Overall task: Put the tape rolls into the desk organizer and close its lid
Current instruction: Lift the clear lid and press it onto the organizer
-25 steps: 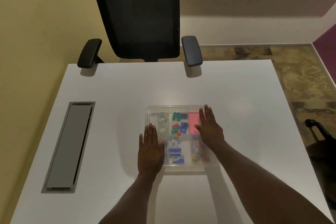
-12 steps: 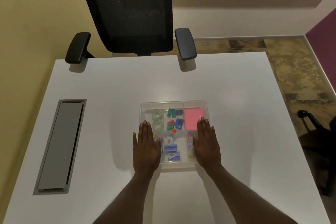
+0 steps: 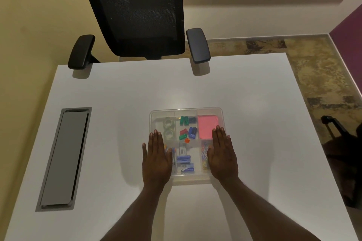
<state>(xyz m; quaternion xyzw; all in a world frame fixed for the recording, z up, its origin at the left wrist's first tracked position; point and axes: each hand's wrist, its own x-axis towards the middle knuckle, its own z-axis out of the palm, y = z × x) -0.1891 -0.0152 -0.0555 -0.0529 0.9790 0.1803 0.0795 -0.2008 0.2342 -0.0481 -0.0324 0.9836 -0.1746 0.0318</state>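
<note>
Tape rolls (image 3: 169, 128) lie in the organizer's (image 3: 186, 110) far-left compartment under the lid (image 3: 195, 179), both hands (image 3: 156, 159) (image 3: 223, 155) flat, grasping nothing; uneven pressing may leave a corner unlatched.

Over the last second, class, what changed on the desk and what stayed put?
The right hand slid back from the organizer's far right to its near right side, matching the left hand. Both lie flat on the lid. Tape rolls and organizer stayed put.

Black chair (image 3: 137, 11) (mesh back), cable hatch (image 3: 64, 158)
</note>
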